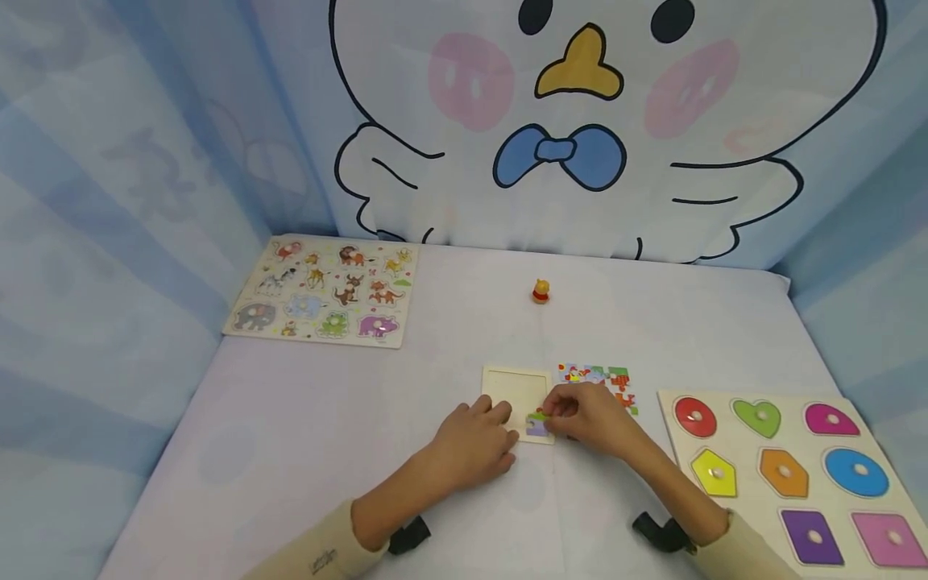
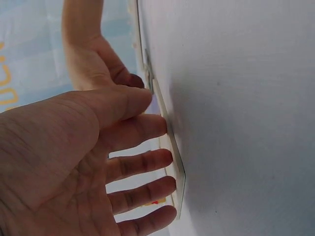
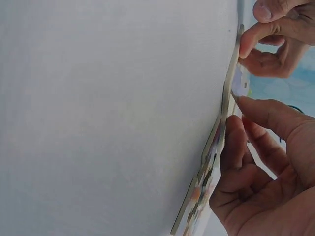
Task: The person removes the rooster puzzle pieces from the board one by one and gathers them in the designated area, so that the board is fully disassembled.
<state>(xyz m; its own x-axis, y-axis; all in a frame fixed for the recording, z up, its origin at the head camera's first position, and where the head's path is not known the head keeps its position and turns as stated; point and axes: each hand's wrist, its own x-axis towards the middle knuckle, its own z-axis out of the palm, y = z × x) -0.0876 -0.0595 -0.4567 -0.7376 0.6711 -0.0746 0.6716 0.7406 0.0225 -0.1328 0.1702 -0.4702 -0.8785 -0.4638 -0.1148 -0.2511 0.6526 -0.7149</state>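
Observation:
A small wooden puzzle tray [image 1: 513,387] with a raised rim lies on the table in front of me. A purple and green jigsaw piece [image 1: 537,424] sits in its near right corner. My right hand [image 1: 590,417] pinches this piece at its right side, thumb and forefinger close together over the tray's rim. The left hand [image 1: 474,445] is at the tray's left side, with fairly straight fingers; in the left wrist view its fingertips [image 2: 167,158] touch the tray's edge. Beyond the right hand lie several colourful jigsaw pieces [image 1: 583,372], partly hidden by it.
An animal peg puzzle board [image 1: 329,290] lies at the far left. At the right is a shape board [image 1: 750,427] with knobbed coloured pieces, close to the right forearm. A small yellow and red figurine [image 1: 540,292] stands behind the tray. Printed curtains [image 1: 449,185] surround the table.

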